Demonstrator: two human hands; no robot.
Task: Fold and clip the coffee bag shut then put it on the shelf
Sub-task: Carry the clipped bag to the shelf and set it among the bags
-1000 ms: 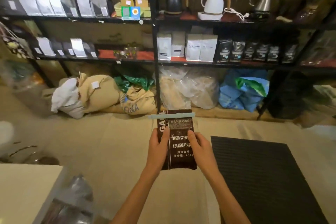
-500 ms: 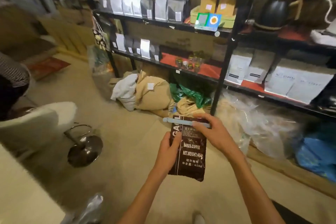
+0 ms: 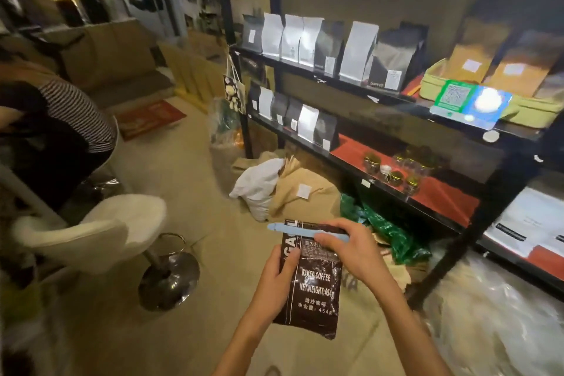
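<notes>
I hold a dark brown coffee bag [image 3: 316, 290] upright in front of me, printed "BAKED COFFEE". A pale blue clip [image 3: 300, 231] lies across its folded top edge. My left hand [image 3: 276, 279] grips the bag's left side, thumb on the front. My right hand [image 3: 355, 250] rests on the top right of the bag, fingers over the right end of the clip. The black metal shelf [image 3: 360, 87] stands ahead and to the right, above the bag's level.
The shelf boards carry rows of silver and black bags [image 3: 329, 46], small jars [image 3: 393, 169] on red cloth and a green tray [image 3: 525, 107]. Sacks [image 3: 293, 192] lie on the floor below. A white stool [image 3: 100, 232] and a seated person in stripes [image 3: 64, 119] are at left.
The view has swung left and closer to the shelf. My right hand moved from the bag's right side up onto the clip at the top; my left hand kept its grip.
</notes>
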